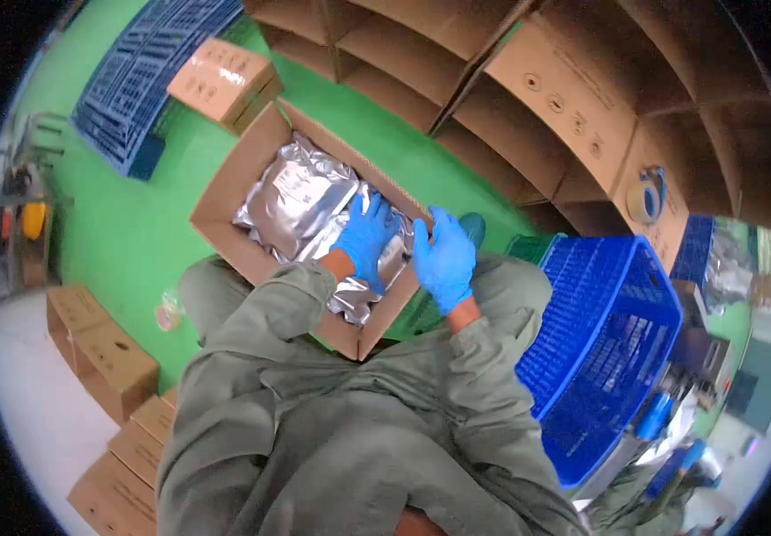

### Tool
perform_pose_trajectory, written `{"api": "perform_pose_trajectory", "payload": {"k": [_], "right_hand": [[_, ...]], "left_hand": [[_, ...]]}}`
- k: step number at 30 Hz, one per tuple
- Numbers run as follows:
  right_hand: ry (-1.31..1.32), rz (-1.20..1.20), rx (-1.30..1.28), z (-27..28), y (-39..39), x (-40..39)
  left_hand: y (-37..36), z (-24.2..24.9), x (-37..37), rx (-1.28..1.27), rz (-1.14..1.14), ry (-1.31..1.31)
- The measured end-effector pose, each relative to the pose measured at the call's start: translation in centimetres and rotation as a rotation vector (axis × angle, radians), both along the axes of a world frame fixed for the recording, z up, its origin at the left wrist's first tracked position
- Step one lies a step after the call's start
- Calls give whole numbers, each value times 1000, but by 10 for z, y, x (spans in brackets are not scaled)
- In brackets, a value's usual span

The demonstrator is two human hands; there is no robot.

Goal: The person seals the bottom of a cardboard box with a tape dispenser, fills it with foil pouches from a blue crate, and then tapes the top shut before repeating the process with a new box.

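Note:
An open cardboard box (215, 210) stands tilted in view between my knees, with silver foil pouches (300, 201) lying inside. My left hand (367, 239), in a blue glove, is inside the box with its fingers spread flat over the pouches on the right side. My right hand (445, 259), also gloved in blue, is at the box's right edge, its fingers apart and pointing up. Nothing shows in its grasp. Whether its palm touches the cardboard is hard to tell.
Beside my right knee is a blue crate (573, 304). Large cardboard dividers (573, 98) hold a tape roll (645, 200) at upper right. A closed carton (223, 80) and blue pallet (139, 71) lie beyond the box. More cartons (108, 357) stand lower left; another person's sleeve (640, 500) shows lower right.

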State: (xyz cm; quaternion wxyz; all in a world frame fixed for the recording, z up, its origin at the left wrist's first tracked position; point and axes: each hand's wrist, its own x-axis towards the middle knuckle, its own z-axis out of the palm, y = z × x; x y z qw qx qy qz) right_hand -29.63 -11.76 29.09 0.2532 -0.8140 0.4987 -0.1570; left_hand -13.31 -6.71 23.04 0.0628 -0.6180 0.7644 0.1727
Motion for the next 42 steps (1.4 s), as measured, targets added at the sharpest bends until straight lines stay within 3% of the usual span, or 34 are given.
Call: {"api": "perform_pose_trajectory", "payload": {"k": [1,7,9,11,13,14,15,17,18,20,22,24,26,27,29,31,32,33,34,35,36,38,40,42], "right_hand": [[-45,-27,-23,0,-2,4],[-200,-35,-53,-11,-11,0],[-244,-71,-199,-2,-4,-9],[-84,-149,-99,14,6,-41],[328,89,180,35,4,-83],[366,239,210,36,11,-96],[354,218,234,31,23,-91],[-129,635,56,14,39,-63],[-168,517,96,-2,52,-38],[19,573,202,-16,38,9],[74,521,32,-71,44,52],[162,513,69,-82,39,66],[257,546,101,-84,42,76],[285,553,151,-84,38,75],[328,591,150,-73,18,88],[246,548,349,-59,10,93],[254,572,285,-48,0,105],[257,648,98,24,-7,127],[-143,479,-384,45,-1,144],[-410,464,-368,92,-4,163],[-567,438,-595,111,-10,186],[-732,341,-828,104,-16,204],[-547,598,-413,42,-7,223],[-192,638,-278,-129,-19,218]], "left_hand": [[-7,5,-2,52,-39,-72],[0,-13,16,-17,-32,53],[4,-24,25,-108,-48,166],[7,-9,53,-121,-109,254],[26,-9,92,-212,251,338],[34,41,115,-305,367,218],[40,96,139,-410,473,92],[66,107,186,-615,705,-288],[69,110,188,-625,670,-294],[75,105,185,-19,944,76],[80,99,183,-15,918,17],[77,95,173,1,916,-30],[79,97,148,334,809,94],[93,61,114,172,728,-107],[67,60,89,664,508,-293],[56,49,85,726,630,-221],[61,32,82,737,656,-193],[69,9,82,621,749,-189],[76,-4,82,508,830,-201],[81,-3,81,528,831,-212],[84,4,80,501,861,-104],[78,14,79,449,867,14],[62,16,73,503,805,-67],[59,15,75,652,719,-277]]}}
